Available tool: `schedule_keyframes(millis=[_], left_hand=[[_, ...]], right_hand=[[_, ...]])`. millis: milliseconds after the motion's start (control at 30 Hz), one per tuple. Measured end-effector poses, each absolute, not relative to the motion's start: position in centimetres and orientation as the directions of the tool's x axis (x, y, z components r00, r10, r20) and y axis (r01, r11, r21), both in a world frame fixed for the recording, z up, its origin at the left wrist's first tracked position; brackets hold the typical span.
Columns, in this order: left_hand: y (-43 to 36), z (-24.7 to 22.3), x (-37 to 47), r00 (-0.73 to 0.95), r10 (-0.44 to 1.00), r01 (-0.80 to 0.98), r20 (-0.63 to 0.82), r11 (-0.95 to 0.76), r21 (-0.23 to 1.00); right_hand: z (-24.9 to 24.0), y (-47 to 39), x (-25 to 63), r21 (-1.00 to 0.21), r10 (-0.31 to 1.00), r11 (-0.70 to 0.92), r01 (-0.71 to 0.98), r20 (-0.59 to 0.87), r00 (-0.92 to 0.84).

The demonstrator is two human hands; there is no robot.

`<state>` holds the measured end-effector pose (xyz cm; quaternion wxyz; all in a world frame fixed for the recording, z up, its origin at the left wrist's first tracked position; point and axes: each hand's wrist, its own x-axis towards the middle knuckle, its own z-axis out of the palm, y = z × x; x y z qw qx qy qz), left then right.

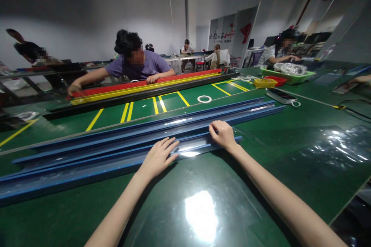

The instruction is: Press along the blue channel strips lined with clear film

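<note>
Several long blue channel strips lie side by side on the green table. My left hand [158,158] rests over the nearest blue channel strip [87,166], its fingers stretched out and slightly spread. Farther right, my right hand [223,134] is curled over the same strip near its right end, with the fingertips bent at the strip's far edge. Just beyond both hands is another blue channel strip [139,135], lying nearly parallel.
Across the green table [278,146], a person in a purple shirt [145,65] handles red, yellow and black strips [150,87]. A tape roll [204,99], a phone [281,96], a yellow tray [265,83] and a green basket [301,78] stand beyond the strips. Clear plastic [339,146] lies right.
</note>
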<state>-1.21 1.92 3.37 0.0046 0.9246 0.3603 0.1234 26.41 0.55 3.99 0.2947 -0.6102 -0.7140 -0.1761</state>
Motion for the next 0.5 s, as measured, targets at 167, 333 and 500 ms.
schedule_keyframes(millis=[167, 333, 500], left_hand=[[2.3, 3.8, -3.9, 0.686, 0.704, 0.705, 0.181, -0.706, 0.074], [2.3, 3.7, -7.1, 0.616, 0.759, 0.773, 0.210, -0.634, 0.024], [1.5, 2.8, -9.3, 0.432, 0.859, 0.894, 0.273, -0.447, -0.008]], right_hand=[[3.8, -1.6, 30.1, -0.145, 0.820, 0.141, 0.979, 0.572, -0.034], [3.3, -2.6, 31.7, -0.120, 0.871, 0.171, 0.978, 0.483, -0.093], [2.3, -2.6, 30.2, -0.103, 0.867, 0.190, 0.976, 0.485, -0.118]])
